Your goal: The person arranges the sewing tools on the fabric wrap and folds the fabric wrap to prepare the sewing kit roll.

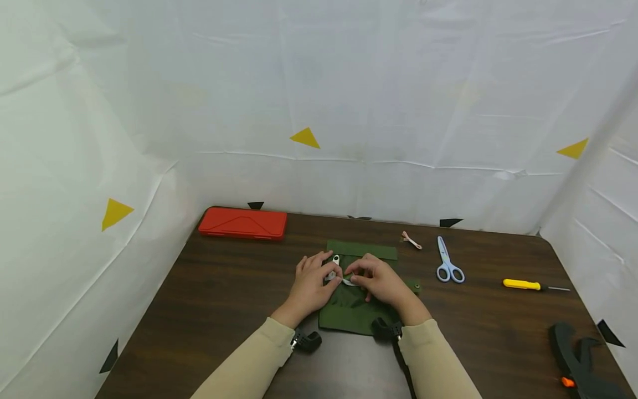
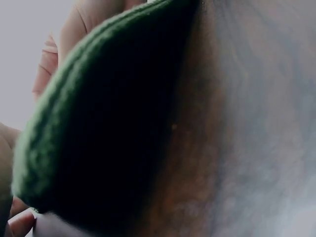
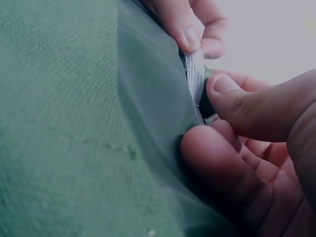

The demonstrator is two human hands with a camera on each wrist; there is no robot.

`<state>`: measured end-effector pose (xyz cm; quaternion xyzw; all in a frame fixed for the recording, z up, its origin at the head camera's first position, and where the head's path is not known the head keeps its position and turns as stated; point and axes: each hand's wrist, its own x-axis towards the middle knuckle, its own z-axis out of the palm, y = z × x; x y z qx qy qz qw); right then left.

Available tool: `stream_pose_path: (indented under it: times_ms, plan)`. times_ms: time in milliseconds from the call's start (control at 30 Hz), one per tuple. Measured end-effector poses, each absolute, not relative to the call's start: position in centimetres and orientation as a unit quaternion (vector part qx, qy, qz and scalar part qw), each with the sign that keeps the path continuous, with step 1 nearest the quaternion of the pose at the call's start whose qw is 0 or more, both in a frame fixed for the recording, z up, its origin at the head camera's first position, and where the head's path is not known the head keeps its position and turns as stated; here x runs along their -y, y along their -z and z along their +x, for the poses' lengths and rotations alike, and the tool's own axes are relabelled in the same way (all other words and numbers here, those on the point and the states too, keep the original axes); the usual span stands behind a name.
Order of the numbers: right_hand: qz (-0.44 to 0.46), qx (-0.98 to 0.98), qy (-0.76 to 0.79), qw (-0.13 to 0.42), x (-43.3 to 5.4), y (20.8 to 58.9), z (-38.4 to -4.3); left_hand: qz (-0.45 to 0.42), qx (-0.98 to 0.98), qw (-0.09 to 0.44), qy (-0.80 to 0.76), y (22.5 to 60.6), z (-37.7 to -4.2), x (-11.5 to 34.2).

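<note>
Green cloth: we see the flat green cloth [image 1: 346, 318] at the lower centre of the head view, lying on the dark wooden table [image 1: 239, 288] under both hands
Left hand: we see the left hand [image 1: 314, 280] on the cloth's left side, thumb and fingertips pinching one end of a white strip [image 3: 196, 76]
Right hand: the right hand [image 1: 381, 282] pinches the strip's other end and the cloth edge between thumb and forefinger
Right wrist view: only here do we make out the strip's fine ribs and a smooth grey layer [image 3: 153, 84] along the cloth's edge
Left wrist view: the cloth's thick, blurred edge crosses the left half and blocks most of the fingers from us
Pale piece: just beyond the left fingertips we find a small pale piece [image 1: 336, 259] with a hole, partly covered by that hand
Upper left of the table: a red case [image 1: 243, 223], its lid creased with angled lines
Right of the cloth: a small pink clip [image 1: 411, 240], light blue scissors [image 1: 446, 263] and a yellow-handled screwdriver [image 1: 522, 284]
Lower right corner: a black tool [image 1: 573, 354] with an orange part, cut off by the frame
Lettering: too small for us to tell on the case or screwdriver
</note>
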<state>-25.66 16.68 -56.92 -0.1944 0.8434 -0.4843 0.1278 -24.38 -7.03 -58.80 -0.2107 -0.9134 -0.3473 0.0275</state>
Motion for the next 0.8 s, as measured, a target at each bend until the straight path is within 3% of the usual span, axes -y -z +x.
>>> stream_pose_path:
  times_ms: [800]
  plan:
    - [-0.215, -0.827, 0.497, 0.154, -16.83, 57.11, -25.74, -0.207, 0.919, 0.024, 0.334, 58.81, -24.49, 6.68]
